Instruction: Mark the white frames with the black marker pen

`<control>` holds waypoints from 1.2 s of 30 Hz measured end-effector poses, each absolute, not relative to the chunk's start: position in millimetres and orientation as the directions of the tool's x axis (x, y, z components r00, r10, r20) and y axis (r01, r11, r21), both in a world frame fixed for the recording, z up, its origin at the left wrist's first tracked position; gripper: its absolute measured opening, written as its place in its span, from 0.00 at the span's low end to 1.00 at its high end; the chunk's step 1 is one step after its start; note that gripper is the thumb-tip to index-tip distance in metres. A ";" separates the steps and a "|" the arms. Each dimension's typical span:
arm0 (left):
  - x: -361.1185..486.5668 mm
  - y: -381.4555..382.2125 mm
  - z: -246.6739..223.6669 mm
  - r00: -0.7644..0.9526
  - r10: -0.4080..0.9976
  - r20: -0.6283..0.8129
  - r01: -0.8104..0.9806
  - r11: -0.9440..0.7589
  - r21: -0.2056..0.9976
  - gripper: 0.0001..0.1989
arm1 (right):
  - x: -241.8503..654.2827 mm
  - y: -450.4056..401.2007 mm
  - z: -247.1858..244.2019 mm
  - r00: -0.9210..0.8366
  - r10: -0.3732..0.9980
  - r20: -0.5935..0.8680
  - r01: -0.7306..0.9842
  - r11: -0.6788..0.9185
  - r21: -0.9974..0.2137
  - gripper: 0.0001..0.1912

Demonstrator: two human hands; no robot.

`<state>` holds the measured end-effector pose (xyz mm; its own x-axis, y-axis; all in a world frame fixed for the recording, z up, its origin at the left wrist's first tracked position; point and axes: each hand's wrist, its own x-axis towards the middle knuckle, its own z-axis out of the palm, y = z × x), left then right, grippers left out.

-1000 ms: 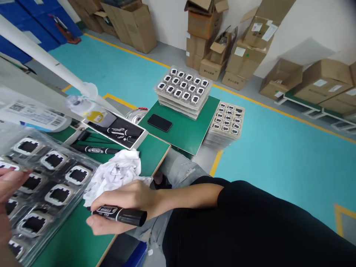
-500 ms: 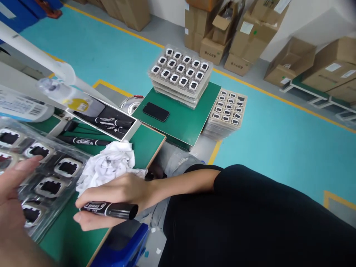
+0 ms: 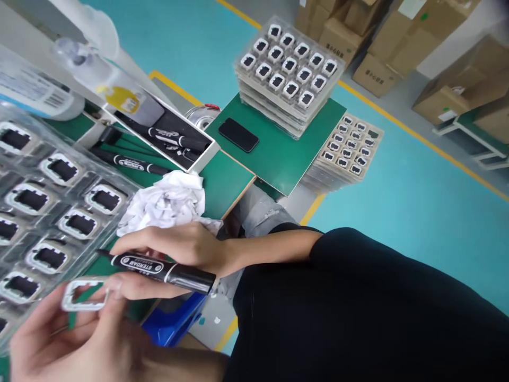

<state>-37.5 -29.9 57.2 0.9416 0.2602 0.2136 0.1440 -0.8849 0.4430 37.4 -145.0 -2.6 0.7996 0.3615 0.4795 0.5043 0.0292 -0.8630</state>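
My left hand (image 3: 79, 339) is closed around a small white rectangular plastic frame (image 3: 68, 298), gripped by its edges between thumb and fingers. In my right hand (image 3: 178, 246) is a black marker (image 3: 167, 271), its bare dark tip pointing left, just above the frame. The right thumb overlaps the near side of the frame or lies right beside it. Along the left, a clear plastic tray (image 3: 85, 254) holds similar white frames in rows of pockets. A crumpled white cloth (image 3: 163, 204) lies just beyond my right hand.
An open box (image 3: 199, 164) contains markers; another marker (image 3: 133, 163) lies beside it. A spray bottle (image 3: 115, 87) leans there. A phone (image 3: 238, 135) and stacked trays (image 3: 274, 101) sit on a green table (image 3: 286, 164). Another tray stack (image 3: 330, 175) and cardboard boxes (image 3: 374, 74) stand beyond.
My left hand has moved from over the tray toward my right hand and now holds a white frame. The marker stays in my right hand, its tip now visible. The view has shifted.
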 end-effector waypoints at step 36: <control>-49.4 -15.6 15.3 0.763 0.591 0.262 -0.082 -0.313 0.946 0.19 | 51.4 -151.4 26.0 0.707 0.464 0.534 0.561 0.093 -0.823 0.12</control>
<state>-49.4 -15.6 15.3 0.7631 0.5909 0.2617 -0.0821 -0.3130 0.9462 51.4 -151.4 26.0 0.7066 0.4639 0.5343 0.5610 0.0929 -0.8226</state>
